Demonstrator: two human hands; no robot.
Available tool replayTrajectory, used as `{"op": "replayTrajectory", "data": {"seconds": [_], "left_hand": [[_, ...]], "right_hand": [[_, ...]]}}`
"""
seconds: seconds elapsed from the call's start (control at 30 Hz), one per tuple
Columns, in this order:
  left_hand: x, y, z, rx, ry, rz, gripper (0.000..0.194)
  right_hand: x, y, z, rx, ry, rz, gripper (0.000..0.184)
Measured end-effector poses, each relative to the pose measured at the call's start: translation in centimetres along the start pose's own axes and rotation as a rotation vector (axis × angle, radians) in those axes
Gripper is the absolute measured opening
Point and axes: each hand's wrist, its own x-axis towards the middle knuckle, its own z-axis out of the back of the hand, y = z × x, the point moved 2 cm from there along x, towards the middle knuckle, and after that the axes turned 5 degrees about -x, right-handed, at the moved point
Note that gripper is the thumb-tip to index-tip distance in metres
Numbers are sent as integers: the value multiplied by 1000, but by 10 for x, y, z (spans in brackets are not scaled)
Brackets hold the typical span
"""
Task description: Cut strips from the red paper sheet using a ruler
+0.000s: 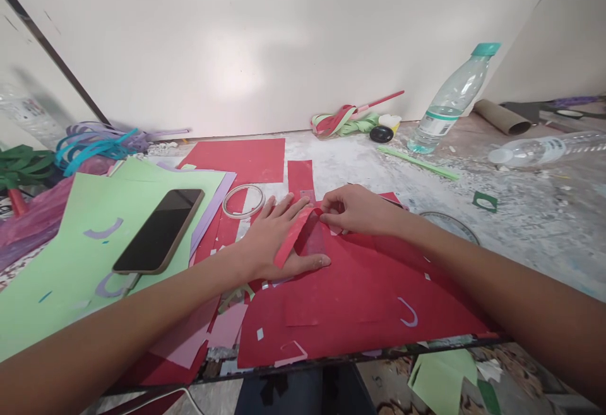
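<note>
My left hand (277,241) lies flat with its fingers spread, pressing on what looks like a clear ruler (316,241) over a large red paper sheet (360,295). A narrow red paper strip (296,236) curls up between its thumb and forefinger. At the upper end of that strip, my right hand (357,210) is closed in a pinch, fingertips on the paper. Whether it also grips a small tool is hidden. Just behind the left fingers, a roll of tape (243,201) rests on red paper.
Left, a phone (160,232) with a cable lies on green paper sheets (57,251). Behind are bundled paper strips (338,121) and a black round lid (381,134). A water bottle (440,108) leans at back right, near a lying bottle (549,148) and a cardboard tube (502,117).
</note>
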Motion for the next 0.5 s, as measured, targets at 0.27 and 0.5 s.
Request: {"op": "replayTrajectory", "data": {"seconds": [0.27,0.5], "left_hand": [[2,-2,1,61,37,4,93],[3,0,0,75,59,28,94]], "right_hand": [[-3,9,1,15,21,8,19],[-5,4,4,24,72,57,21]]}}
